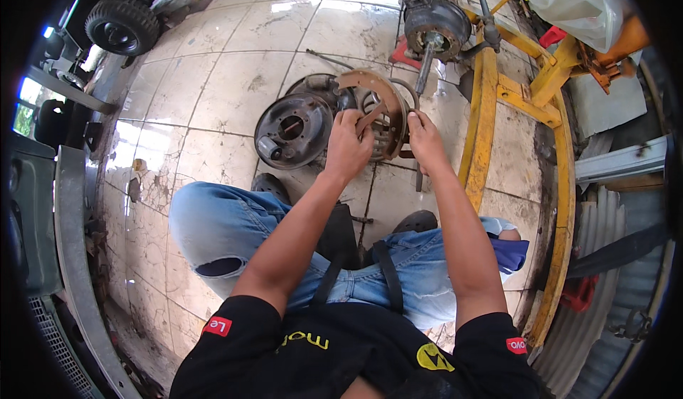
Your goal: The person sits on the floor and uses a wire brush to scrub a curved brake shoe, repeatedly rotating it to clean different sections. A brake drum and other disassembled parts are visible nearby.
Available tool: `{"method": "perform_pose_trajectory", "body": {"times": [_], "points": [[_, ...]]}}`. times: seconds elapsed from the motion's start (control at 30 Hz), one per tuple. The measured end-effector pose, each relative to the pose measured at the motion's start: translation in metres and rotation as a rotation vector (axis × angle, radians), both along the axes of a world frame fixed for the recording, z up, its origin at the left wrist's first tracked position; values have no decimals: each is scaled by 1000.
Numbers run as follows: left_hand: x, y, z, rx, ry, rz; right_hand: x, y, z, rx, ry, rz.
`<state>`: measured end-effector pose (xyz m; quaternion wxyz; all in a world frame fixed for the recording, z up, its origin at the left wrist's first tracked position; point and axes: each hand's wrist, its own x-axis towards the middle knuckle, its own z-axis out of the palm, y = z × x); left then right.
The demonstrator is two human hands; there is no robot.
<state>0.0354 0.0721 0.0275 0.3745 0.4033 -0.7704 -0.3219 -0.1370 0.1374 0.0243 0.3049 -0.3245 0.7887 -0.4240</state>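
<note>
In front of me, just above the floor, is a rusty brown curved brake shoe (373, 80). My left hand (348, 145) is closed around its lower inner part. On the other side of the round brake parts, my right hand (427, 143) is closed with the thumb on top; its fingers hide what they grip. A dark bar (419, 181) sticks out below that hand. Left of my hands, a black round brake backing plate (274, 125) with a central hole lies tilted on the floor, partly over another dark round part (313, 83).
An axle assembly (435, 25) with a protruding shaft is beyond my right hand, next to a yellow metal frame (484, 125). A wheel (122, 26) of a dark vehicle stands at the far left. My knees and dark shoes flank the tiled floor (213, 100) here.
</note>
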Motion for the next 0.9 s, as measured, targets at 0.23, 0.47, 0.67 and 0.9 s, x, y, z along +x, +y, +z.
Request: {"method": "perform_pose_trajectory", "body": {"times": [0.23, 0.47, 0.67, 0.9], "points": [[-23, -12, -6, 31, -6, -279, -6, 13, -3, 36, -85, 34], [-11, -15, -18, 508, 258, -444, -2, 11, -6, -14, -246, 48], [-20, -25, -29, 412, 185, -257, 12, 8, 16, -37, -492, 13], [-25, -27, -20, -34, -142, -68, 11, 9, 16, -47, -505, 0]]}}
